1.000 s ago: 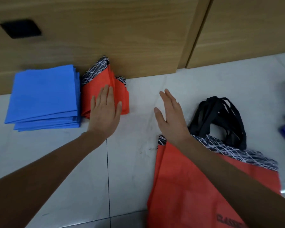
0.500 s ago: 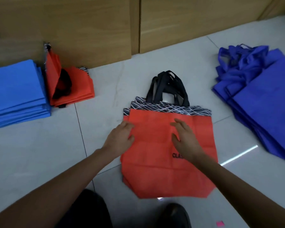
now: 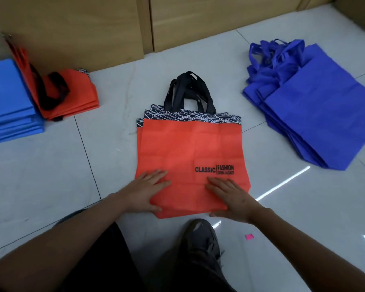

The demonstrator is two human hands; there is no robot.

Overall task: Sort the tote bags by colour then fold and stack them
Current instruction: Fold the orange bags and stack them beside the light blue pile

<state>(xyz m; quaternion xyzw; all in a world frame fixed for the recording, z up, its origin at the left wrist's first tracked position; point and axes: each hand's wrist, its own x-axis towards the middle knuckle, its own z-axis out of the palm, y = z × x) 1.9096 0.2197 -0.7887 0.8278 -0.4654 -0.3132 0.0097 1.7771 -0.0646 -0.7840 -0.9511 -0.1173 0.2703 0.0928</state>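
Note:
A small pile of flat red tote bags (image 3: pixel 185 148) with black handles and a black-and-white top band lies on the floor in front of me. My left hand (image 3: pixel 144 191) rests flat on its lower left corner. My right hand (image 3: pixel 230 197) lies flat on its lower right part, just below the black print. A stack of folded red bags (image 3: pixel 76 95) sits at the left, its top fold sprung up. Beside it is a stack of folded light-blue bags (image 3: pixel 9 102). A pile of unfolded dark-blue bags (image 3: pixel 316 106) lies at the right.
Wooden cabinet fronts (image 3: pixel 89 28) run along the far edge of the white tiled floor (image 3: pixel 51 175). My dark shoe (image 3: pixel 200 234) and knee are just below the red bags. A small pink scrap (image 3: pixel 249 236) lies on the floor near the shoe.
My hands left the folded red stack, whose top fold sprang up, and came to the flat red bags. Since half a second ago they slid down towards the bags' bottom edge.

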